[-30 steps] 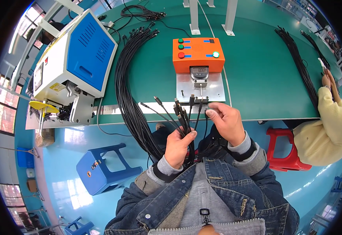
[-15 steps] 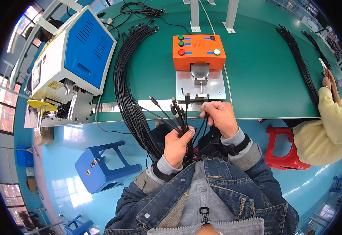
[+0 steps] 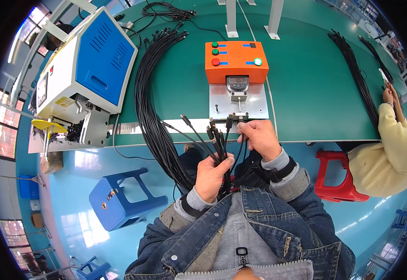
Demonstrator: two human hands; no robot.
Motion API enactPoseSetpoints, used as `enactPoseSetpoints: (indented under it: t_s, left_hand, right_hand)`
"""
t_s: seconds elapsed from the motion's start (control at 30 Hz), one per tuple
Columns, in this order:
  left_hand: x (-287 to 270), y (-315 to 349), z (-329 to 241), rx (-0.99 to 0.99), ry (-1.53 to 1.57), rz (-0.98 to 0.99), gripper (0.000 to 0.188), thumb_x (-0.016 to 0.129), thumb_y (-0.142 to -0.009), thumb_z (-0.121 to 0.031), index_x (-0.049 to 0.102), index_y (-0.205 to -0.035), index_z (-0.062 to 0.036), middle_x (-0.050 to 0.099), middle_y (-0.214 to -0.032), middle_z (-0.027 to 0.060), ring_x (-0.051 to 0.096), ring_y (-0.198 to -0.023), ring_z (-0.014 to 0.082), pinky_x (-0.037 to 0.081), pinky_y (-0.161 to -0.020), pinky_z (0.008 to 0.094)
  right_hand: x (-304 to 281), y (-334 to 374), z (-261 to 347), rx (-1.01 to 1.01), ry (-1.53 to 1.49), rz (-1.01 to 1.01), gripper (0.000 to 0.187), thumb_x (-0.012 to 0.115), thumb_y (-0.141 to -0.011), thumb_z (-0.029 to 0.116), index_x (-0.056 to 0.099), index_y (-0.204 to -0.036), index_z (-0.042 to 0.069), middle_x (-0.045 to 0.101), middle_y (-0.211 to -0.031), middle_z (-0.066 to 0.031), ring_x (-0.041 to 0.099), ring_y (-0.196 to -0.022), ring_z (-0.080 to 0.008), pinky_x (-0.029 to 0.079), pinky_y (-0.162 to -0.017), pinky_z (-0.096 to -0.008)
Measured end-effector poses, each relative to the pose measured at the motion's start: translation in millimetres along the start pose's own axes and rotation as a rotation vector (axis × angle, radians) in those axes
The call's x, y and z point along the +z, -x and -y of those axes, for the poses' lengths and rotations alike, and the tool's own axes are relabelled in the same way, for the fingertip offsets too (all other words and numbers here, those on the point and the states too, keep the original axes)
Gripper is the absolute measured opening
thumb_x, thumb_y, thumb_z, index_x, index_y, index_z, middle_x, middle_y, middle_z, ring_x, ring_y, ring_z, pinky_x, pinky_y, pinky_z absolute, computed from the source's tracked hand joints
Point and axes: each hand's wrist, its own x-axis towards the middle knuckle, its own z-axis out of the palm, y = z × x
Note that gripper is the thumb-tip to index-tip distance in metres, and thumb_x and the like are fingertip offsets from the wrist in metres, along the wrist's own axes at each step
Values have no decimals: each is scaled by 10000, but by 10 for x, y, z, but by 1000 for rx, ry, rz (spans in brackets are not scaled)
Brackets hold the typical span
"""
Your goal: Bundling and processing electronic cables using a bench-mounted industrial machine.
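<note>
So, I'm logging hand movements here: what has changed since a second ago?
The bare right hand has moved left, closer to the silver metal fixture, and now pinches a thin black cable near its end; its earlier grip is unclear. The bare left hand still grips the bunch of thin black cables, and the orange rectangular box stays put.

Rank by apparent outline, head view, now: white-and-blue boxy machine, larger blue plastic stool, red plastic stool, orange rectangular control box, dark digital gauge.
1. White-and-blue machine
2. Larger blue stool
3. Red stool and orange box: too alike to rank
4. Dark gauge
</note>
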Motion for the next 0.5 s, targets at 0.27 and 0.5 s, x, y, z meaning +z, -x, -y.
enactPoseSetpoints:
  t_s: [0.27,0.5]
  left_hand:
    - [24,63,-47,-15,-34,14,151,569,-780,-80,568,-898,13,536,-734,11,474,-684,89,378,-657,212]
    - [30,89,-99,-32,-47,52,147,545,-798,-83,570,-906,12,536,-740,12,470,-690,81,376,-657,202]
  right_hand:
    - [14,-35,-14,11,-108,22,267,524,-804,194,579,-680,-36,571,-567,-76,417,-356,-82,326,-334,-206]
    - [23,-59,12,22,-166,13,252,529,-796,181,576,-672,-34,573,-570,-82,417,-352,-84,319,-331,-208]
